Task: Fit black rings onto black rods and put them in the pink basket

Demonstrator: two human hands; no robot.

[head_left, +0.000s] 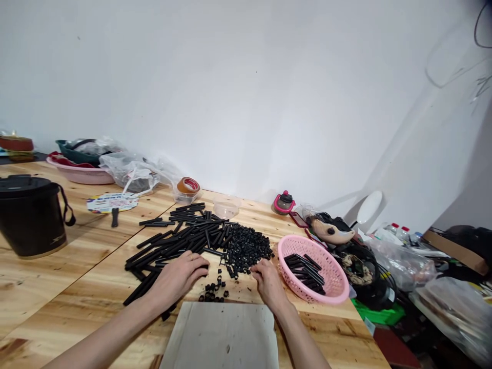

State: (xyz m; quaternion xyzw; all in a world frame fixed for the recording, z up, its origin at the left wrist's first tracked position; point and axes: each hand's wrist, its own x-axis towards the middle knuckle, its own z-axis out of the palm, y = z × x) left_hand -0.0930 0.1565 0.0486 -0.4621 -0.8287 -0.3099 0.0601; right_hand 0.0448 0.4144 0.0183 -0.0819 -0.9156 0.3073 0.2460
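Many black tubes are spread over the wooden table, beside a heap of small black rings. My left hand rests at the near edge of the tubes, fingers bent; whether something is under them is hidden. At the near right edge of the heap is my right hand, its fingers curled close together with their tips on or by the rings. Between the hands lie several loose rings, just beyond a pale board. A pink basket holding black tubes stands right of my right hand.
A black lidded bucket and a paper fan are on the left. Toward the wall are plastic bags, orange tape, a clear bowl and a pink-trimmed jar. Clutter crowds the right side.
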